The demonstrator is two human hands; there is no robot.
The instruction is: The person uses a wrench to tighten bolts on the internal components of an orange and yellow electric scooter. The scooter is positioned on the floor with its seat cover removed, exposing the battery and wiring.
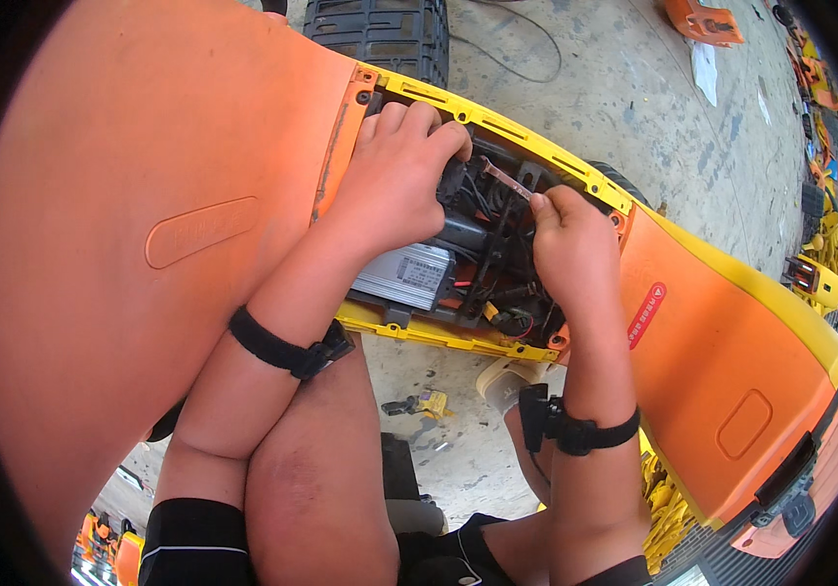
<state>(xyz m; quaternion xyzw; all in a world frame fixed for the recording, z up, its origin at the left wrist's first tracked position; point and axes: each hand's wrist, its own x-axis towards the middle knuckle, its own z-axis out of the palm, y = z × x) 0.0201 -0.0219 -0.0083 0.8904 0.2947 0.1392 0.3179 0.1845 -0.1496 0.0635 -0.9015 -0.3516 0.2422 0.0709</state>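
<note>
An orange and yellow vehicle body [702,361] has an open bay edged by yellow rails [497,117]. Inside are cables, black tubes and a silver finned box [401,276]. My left hand [401,174] reaches over the bay's left end, fingers curled at a black part; what they grip, if anything, is hidden. My right hand [567,244] pinches a metal wrench [509,178], whose far end lies among the black parts right of my left hand, near a dark bracket. Both forearms wear black straps with small devices.
A large tyre [375,39] stands beyond the bay. A cable, a white scrap [704,73] and an orange part [702,21] lie on the concrete floor [614,88]. Yellow and orange parts are piled at the right. My legs and a small yellow item [432,403] are below the bay.
</note>
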